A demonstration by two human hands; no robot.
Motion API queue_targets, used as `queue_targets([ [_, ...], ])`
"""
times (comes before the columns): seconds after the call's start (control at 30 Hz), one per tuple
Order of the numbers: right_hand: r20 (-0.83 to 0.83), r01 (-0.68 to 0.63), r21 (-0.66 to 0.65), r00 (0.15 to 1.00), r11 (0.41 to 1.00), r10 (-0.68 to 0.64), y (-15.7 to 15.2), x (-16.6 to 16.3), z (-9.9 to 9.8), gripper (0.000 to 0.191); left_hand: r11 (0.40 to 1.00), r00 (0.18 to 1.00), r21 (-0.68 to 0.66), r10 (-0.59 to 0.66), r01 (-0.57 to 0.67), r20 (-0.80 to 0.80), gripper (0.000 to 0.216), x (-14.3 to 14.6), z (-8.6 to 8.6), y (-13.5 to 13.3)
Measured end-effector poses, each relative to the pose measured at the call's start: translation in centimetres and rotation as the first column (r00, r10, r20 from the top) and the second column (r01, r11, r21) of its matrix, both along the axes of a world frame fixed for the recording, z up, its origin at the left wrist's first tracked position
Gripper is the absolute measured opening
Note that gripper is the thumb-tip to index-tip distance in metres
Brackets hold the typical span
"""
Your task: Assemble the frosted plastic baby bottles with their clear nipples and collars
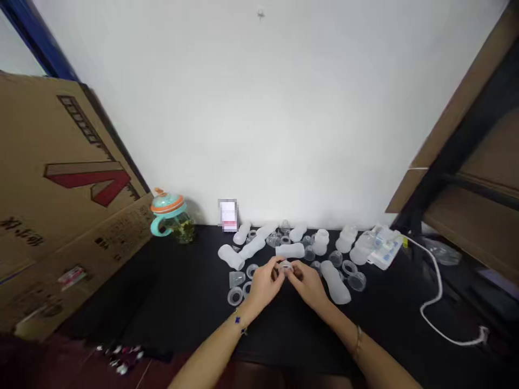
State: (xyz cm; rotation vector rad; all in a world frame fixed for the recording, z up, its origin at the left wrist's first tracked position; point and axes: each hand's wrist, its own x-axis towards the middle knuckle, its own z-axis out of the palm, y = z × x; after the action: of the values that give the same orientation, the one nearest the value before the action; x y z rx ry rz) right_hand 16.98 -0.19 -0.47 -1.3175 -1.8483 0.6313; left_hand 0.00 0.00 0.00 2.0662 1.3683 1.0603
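Note:
Over the middle of the black tabletop, my left hand (265,283) and my right hand (307,283) hold one small translucent bottle ring (285,266) between them. The fingers of both are closed on its opposite sides, and they hide part of it. Just beyond it lies a frosted white bottle (290,250) on its side. Left of my left hand are a clear cap (237,279) and a loose ring (234,296). Another frosted bottle (335,283) lies right of my right hand, near a clear cap (357,281) and a ring (349,267).
Several more bottles, caps and rings spread along the white wall (284,108). A lit phone (229,215) leans there, left of them. Further left stands a lidded teal jug (170,216) beside large cardboard (60,178). At right, a white power strip (385,247) trails a cable (438,281).

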Motion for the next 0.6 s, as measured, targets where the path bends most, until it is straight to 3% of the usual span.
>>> queue_targets([
  [0.6,0.020,0.041,-0.014,0.999,0.999,-0.041,-0.17,-0.62,0.16,0.021,1.000,0.999,-0.001,-0.002,0.002,0.054,0.018,-0.25,-0.10,-0.09],
])
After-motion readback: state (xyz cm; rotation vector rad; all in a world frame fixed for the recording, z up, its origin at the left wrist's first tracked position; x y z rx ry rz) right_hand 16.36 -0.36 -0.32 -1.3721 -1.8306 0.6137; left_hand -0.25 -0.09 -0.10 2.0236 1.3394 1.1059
